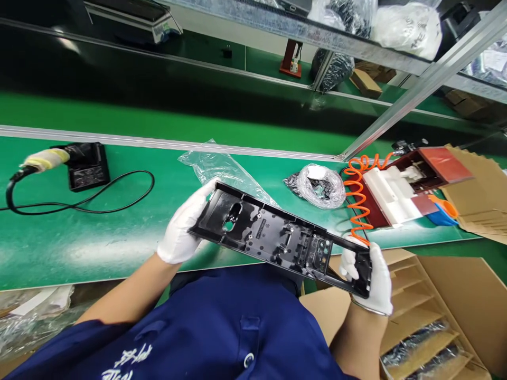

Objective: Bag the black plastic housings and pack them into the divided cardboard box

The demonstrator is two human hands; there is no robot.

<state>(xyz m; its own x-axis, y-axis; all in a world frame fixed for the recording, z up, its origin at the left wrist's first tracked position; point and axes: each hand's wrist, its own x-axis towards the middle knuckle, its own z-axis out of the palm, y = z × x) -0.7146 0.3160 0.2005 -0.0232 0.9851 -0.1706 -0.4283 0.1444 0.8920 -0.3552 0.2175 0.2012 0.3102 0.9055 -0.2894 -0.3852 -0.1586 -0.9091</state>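
Observation:
Both my hands wear white gloves and hold a long black plastic panel (277, 235) with its ribbed inner side up, over the front edge of the green bench (79, 248). My left hand (184, 224) grips the panel's left end, near a round cut-out. My right hand (372, 277) grips its right end, above an open cardboard box (447, 295). The panel tilts down to the right.
An empty clear plastic bag (222, 169) lies behind the panel. A bag of small black parts (319, 184), an orange coiled hose (358, 203) and a red-and-white fixture (400, 190) stand at the right. A black device with a cable (85, 166) lies at the left. The box has cardboard dividers with bagged parts.

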